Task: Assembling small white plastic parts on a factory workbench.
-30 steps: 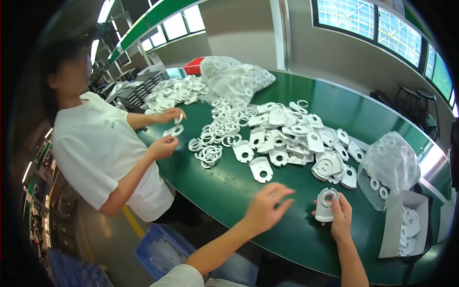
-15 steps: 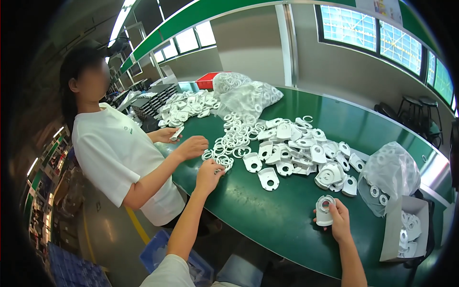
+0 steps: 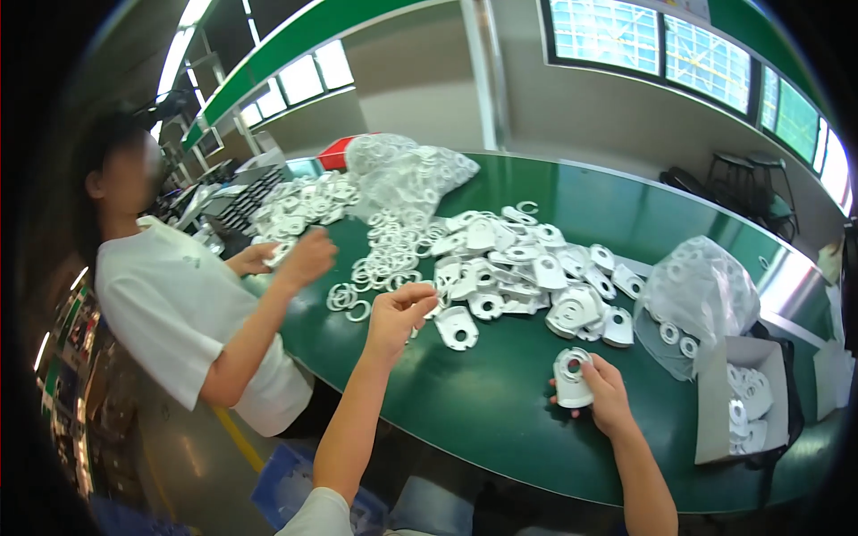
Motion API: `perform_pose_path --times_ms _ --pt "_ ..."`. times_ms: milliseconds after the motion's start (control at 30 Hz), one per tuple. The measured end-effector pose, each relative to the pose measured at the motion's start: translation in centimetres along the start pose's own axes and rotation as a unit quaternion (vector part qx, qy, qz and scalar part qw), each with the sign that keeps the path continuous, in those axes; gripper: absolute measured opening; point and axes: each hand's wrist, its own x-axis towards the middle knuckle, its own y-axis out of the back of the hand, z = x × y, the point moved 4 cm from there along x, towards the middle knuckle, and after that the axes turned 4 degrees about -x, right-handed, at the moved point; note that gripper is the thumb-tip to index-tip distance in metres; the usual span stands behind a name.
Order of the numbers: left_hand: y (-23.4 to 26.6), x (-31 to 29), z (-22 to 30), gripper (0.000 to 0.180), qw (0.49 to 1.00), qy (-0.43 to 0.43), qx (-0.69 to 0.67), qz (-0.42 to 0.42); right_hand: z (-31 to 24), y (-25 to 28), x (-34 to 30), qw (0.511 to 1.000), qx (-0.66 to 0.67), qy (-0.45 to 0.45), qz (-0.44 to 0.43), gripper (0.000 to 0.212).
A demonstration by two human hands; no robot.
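Item: white plate (image 3: pixel 569 396), rounded at one end, notched ring-shaped rim around a hole. Location: in the person's right hand (image 3: pixel 597 391), above the near right part of the table (image 3: pixel 500 393). Right hand: grasping the plate, thumb on its face, fingers beneath. Left hand (image 3: pixel 402 317): raised near the rings, thumb and forefinger close together; whether anything is pinched between them cannot be told.

Handling, as judged: light, stiff, probably moulded plastic; smooth, perhaps slightly slippery; thin rim likeliest to chip. Best hold: broad solid end or side edges, hole left uncovered.

Surroundings: heap of white plates (image 3: pixel 481 236), overlapping and apt to snag; loose white rings (image 3: pixel 393 253), tangled, to its left; single plate (image 3: pixel 454 322) at the heap's near edge; transparent bag (image 3: pixel 702 290) and carton (image 3: pixel 712 420) of white parts, limiting room rightward; co-worker's hand (image 3: pixel 311 259), close on the left.
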Motion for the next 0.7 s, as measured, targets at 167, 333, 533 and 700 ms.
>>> perform_pose_path --times_ms 167,333,533,700 --pt "-7.6 0.6 0.7 0.014 0.996 -0.029 0.066 -0.058 0.0 0.1 0.3 0.999 0.023 -0.021 -0.01 0.03" --pt "-13.5 -0.4 1.0 0.018 0.955 -0.158 0.143 -0.208 0.1 0.6 -0.1 0.999 0.048 -0.024 -0.008 0.03" --pt "-16.5 -3.3 -0.4 0.024 0.902 -0.231 0.19 -0.311 0.0 0.5 0.0 0.997 0.067 -0.042 -0.003 0.037" --pt "-16.5 -3.8 -1.3 0.026 0.899 -0.261 0.179 -0.303 -0.4 0.7 -0.1 0.994 0.093 -0.054 0.004 0.046"
